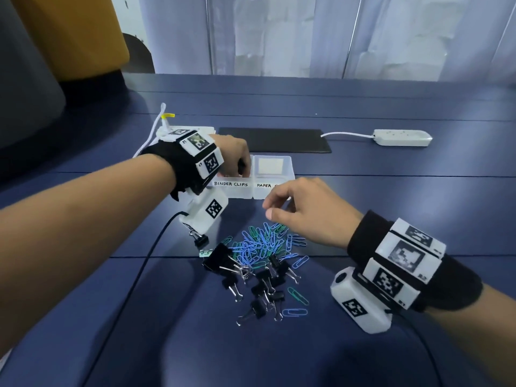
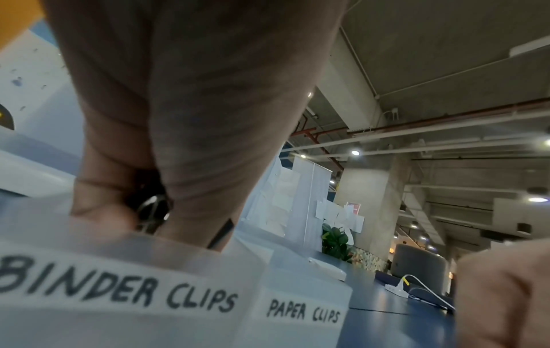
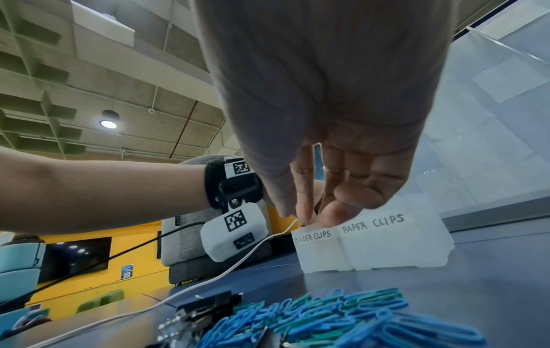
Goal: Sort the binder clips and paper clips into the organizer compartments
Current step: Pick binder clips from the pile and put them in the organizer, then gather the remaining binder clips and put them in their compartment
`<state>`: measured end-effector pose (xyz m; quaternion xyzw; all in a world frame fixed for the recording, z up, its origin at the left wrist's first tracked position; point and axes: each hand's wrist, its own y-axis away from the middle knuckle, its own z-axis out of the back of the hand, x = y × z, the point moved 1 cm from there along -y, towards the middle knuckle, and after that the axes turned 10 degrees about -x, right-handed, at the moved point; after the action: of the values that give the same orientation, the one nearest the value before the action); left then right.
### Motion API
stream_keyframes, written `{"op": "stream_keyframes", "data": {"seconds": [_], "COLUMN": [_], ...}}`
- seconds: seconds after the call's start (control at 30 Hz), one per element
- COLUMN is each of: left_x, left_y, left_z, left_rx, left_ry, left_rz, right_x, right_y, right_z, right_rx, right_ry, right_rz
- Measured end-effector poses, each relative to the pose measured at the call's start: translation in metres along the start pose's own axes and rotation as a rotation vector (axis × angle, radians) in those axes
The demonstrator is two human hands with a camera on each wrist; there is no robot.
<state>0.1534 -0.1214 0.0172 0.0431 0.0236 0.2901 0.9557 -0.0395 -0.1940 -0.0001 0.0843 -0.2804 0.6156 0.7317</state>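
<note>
Binder clip (image 2: 151,209) pinched in left hand (image 1: 233,156), poised over organizer (image 1: 275,188).
Right hand (image 1: 304,210) loose, empty above paper clips (image 1: 262,243); release next.

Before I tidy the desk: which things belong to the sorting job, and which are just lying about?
Job: organizer, binder clips, paper clips, left hand holding a binder clip, right hand.
Lying about: black mat, power strip.

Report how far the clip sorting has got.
Barely started. The paper clips compartment looks empty. In hand: the left hand holds a binder clip over the binder clips compartment; the right hand hovers, holding nothing. Left: the mixed pile on the table.
</note>
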Motion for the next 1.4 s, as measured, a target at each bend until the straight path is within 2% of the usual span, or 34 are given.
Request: {"op": "stream_keyframes", "data": {"seconds": [0.17,0.4,0.53,0.63,0.77,0.87,0.93,1.0,1.07,1.17,1.23,1.3,1.4], "left_x": [-0.001,0.004,0.012,0.023,0.034,0.037,0.033,0.031,0.029,0.025,0.021,0.015,0.002], "left_y": [0.0,0.014,0.035,0.062,0.105,0.129,0.14,0.151,0.159,0.166,0.167,0.165,0.16], "left_z": [0.001,0.015,0.025,0.019,-0.008,-0.035,-0.05,-0.06,-0.066,-0.068,-0.07,-0.073,-0.079], "left_rx": [0.062,-0.017,-0.198,-0.313,-0.438,-0.434,-0.451,-0.574,-0.688,-0.687,-0.681,-0.644,-0.465], "left_ry": [0.141,0.236,0.396,0.775,1.581,2.128,2.425,2.609,2.698,2.744,2.678,2.628,2.664], "left_rz": [0.083,0.118,0.175,0.239,0.424,0.61,0.707,0.771,0.787,0.818,0.869,0.887,0.861], "right_x": [0.002,0.01,0.035,0.058,0.08,0.089,0.091,0.092,0.092,0.087,0.085,0.087,0.098], "right_y": [-0.001,-0.006,-0.018,-0.034,-0.05,-0.055,-0.056,-0.057,-0.055,-0.055,-0.057,-0.059,-0.057], "right_z": [0.0,-0.004,-0.014,-0.032,-0.058,-0.076,-0.082,-0.084,-0.082,-0.072,-0.059,-0.047,-0.042], "right_rx": [-0.006,0.028,0.131,0.216,0.264,0.321,0.338,0.342,0.354,0.321,0.217,0.129,0.126], "right_ry": [0.003,0.038,0.078,0.132,0.193,0.235,0.277,0.306,0.304,0.261,0.179,0.098,0.047], "right_rz": [0.011,0.041,0.108,0.183,0.272,0.277,0.271,0.276,0.268,0.202,0.159,0.147,0.189]}}
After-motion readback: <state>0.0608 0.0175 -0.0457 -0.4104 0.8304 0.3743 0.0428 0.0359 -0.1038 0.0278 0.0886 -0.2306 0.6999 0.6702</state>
